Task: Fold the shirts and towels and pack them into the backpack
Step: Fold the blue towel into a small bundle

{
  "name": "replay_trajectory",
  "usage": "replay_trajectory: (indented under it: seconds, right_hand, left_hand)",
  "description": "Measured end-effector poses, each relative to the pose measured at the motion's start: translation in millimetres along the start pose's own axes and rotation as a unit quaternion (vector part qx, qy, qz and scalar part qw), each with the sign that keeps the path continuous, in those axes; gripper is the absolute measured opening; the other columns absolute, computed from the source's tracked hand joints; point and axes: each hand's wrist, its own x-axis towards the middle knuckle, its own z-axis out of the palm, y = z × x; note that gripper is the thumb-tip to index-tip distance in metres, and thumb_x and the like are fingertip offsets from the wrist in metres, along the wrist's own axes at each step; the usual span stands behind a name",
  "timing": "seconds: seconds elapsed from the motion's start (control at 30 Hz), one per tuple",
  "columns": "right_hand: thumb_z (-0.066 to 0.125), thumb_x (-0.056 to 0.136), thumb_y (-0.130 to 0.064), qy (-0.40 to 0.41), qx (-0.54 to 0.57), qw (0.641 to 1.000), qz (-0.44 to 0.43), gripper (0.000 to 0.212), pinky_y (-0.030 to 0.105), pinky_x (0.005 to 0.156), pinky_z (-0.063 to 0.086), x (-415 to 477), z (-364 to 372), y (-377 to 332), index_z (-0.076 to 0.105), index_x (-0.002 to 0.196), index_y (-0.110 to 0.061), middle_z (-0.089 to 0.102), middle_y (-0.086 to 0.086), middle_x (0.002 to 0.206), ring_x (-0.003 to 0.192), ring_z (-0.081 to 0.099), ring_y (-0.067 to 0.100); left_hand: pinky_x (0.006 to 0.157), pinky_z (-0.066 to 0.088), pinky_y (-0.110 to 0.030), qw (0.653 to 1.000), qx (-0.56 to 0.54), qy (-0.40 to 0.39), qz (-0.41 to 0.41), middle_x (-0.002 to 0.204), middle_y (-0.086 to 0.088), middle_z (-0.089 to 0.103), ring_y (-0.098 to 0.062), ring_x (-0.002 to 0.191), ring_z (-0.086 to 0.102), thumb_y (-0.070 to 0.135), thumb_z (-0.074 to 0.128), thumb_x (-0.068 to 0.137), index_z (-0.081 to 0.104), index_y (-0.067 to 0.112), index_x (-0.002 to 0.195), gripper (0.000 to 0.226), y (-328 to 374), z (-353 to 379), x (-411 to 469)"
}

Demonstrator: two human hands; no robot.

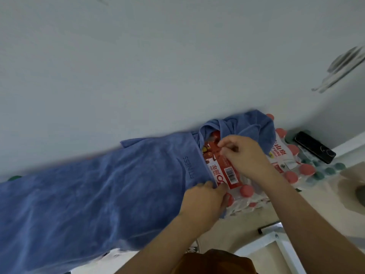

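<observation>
Left hand (203, 196) grips the blue towel (98, 194) by its short edge, length running leftward; right hand (244, 155) pinches something unclear over the bottle pack (230, 175).

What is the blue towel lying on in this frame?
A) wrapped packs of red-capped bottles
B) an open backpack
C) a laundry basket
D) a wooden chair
A: the blue towel drapes over the bottle packs, whose red caps and labels show beside the left hand gripping its edge.
</observation>
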Motion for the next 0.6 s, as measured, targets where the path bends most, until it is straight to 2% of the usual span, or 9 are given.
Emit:
replay_trajectory:
  seconds: [0.07,0.17,0.23,0.3,0.33,0.4,0.47,0.53,0.6]
  right_hand:
    - [0.058,0.091,-0.015,0.002,-0.007,0.999,-0.034,0.015,0.020,0.083,0.048,13.0,5.3,-15.4,0.067,0.098,-0.024,0.067,-0.012,0.094,0.086,0.060,0.001]
    - [0.048,0.095,-0.016,-0.029,-0.047,0.997,-0.053,0.023,0.033,0.087,0.050,32.9,20.6,-32.9,0.066,0.111,-0.018,0.068,-0.002,0.107,0.097,0.062,0.015]
    - [0.045,0.096,-0.021,-0.054,-0.100,0.992,-0.054,0.020,0.033,0.072,0.048,43.9,32.1,-39.9,0.064,0.098,-0.015,0.068,0.003,0.098,0.091,0.060,0.020]
    - [0.045,0.096,-0.029,-0.075,-0.167,0.982,-0.046,0.030,0.029,0.054,0.034,51.9,41.7,-45.1,0.049,0.070,-0.016,0.060,0.001,0.077,0.080,0.056,0.022]
    - [0.045,0.097,-0.033,-0.086,-0.190,0.977,-0.040,0.035,0.028,0.053,0.030,55.3,45.2,-47.5,0.043,0.065,-0.018,0.058,0.002,0.076,0.080,0.056,0.024]
    - [0.046,0.096,-0.038,-0.095,-0.220,0.971,-0.028,0.033,0.027,0.060,0.035,63.0,50.3,-48.9,0.053,0.073,-0.015,0.064,0.008,0.090,0.088,0.060,0.027]
    - [0.053,0.092,-0.041,-0.090,-0.240,0.967,-0.007,0.032,0.029,0.061,0.039,70.6,52.7,-50.6,0.062,0.092,-0.010,0.066,0.010,0.097,0.089,0.062,0.027]
    - [0.060,0.087,-0.034,-0.093,-0.250,0.964,0.003,0.025,0.026,0.053,0.039,76.3,54.5,-51.4,0.058,0.085,-0.010,0.065,0.010,0.091,0.079,0.060,0.025]
    - [0.062,0.084,-0.025,-0.097,-0.243,0.965,0.012,0.022,0.024,0.044,0.032,80.7,57.4,-51.3,0.050,0.072,-0.011,0.061,0.009,0.081,0.069,0.055,0.023]
  left_hand:
    - [0.064,0.052,-0.037,1.000,0.010,-0.008,-0.018,0.100,-0.008,0.065,-0.025,0.077,0.063,0.043,0.027,0.101,0.050,0.019,0.113,0.035,2.4,-1.4,5.7]
    - [0.057,0.048,-0.029,0.998,0.053,-0.013,-0.032,0.086,-0.005,0.067,-0.020,0.067,0.061,0.040,0.041,0.098,0.058,0.016,0.100,0.030,5.8,-6.2,11.1]
    - [0.050,0.040,-0.024,0.997,0.054,-0.018,-0.055,0.072,-0.002,0.065,-0.017,0.055,0.054,0.042,0.052,0.092,0.062,0.016,0.087,0.028,9.3,-15.6,10.1]
    - [0.051,0.034,-0.024,0.996,0.007,-0.027,-0.081,0.081,-0.006,0.065,-0.019,0.062,0.052,0.034,0.047,0.095,0.059,0.012,0.093,0.025,11.9,-13.3,7.5]
    - [0.051,0.033,-0.024,0.996,-0.016,-0.011,-0.085,0.082,-0.006,0.065,-0.019,0.063,0.053,0.031,0.050,0.093,0.058,0.012,0.093,0.020,12.6,-14.7,5.6]
    - [0.049,0.035,-0.021,0.995,-0.042,0.034,-0.089,0.078,-0.001,0.065,-0.017,0.060,0.058,0.029,0.062,0.083,0.057,0.015,0.091,0.017,10.2,-14.3,2.1]
    - [0.055,0.044,-0.024,0.990,-0.082,0.036,-0.108,0.088,-0.001,0.066,-0.018,0.069,0.061,0.028,0.057,0.086,0.054,0.016,0.102,0.020,9.4,-13.9,-1.5]
    - [0.065,0.052,-0.031,0.986,-0.108,0.034,-0.120,0.096,-0.001,0.064,-0.021,0.075,0.062,0.027,0.055,0.087,0.052,0.018,0.108,0.024,7.5,-14.7,-4.3]
    - [0.070,0.053,-0.034,0.986,-0.112,0.035,-0.121,0.100,-0.002,0.063,-0.022,0.079,0.061,0.024,0.054,0.085,0.054,0.019,0.106,0.021,5.7,-16.1,-5.5]
